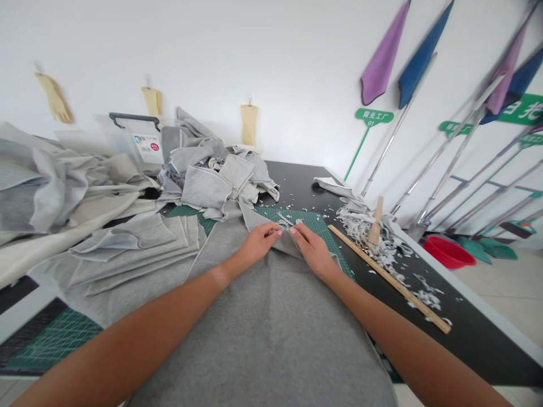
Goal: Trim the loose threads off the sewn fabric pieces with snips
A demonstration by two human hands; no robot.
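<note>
A large grey cloth (pixel 271 316) spreads from the table's near edge up to both hands. My left hand (pixel 263 240) pinches its upper edge, fingers closed. Close beside it on the right, my right hand (pixel 311 246) is closed on the same cloth, a small gap between the two. The cloth's far part is folded and lies over a green cutting mat (pixel 314 219), where small scraps are scattered just beyond the fingertips. Folded grey cloths (pixel 139 254) lie in a stack to the left.
Heaped grey cloths (pixel 207 186) stand at the back beside a clear plastic box (pixel 127 135). On the right are a wooden ruler (pixel 390 280), pale scraps (pixel 382 249) and a wooden-handled tool (pixel 376 220). Beyond the table, a red basin (pixel 449 252) sits on the floor near mops.
</note>
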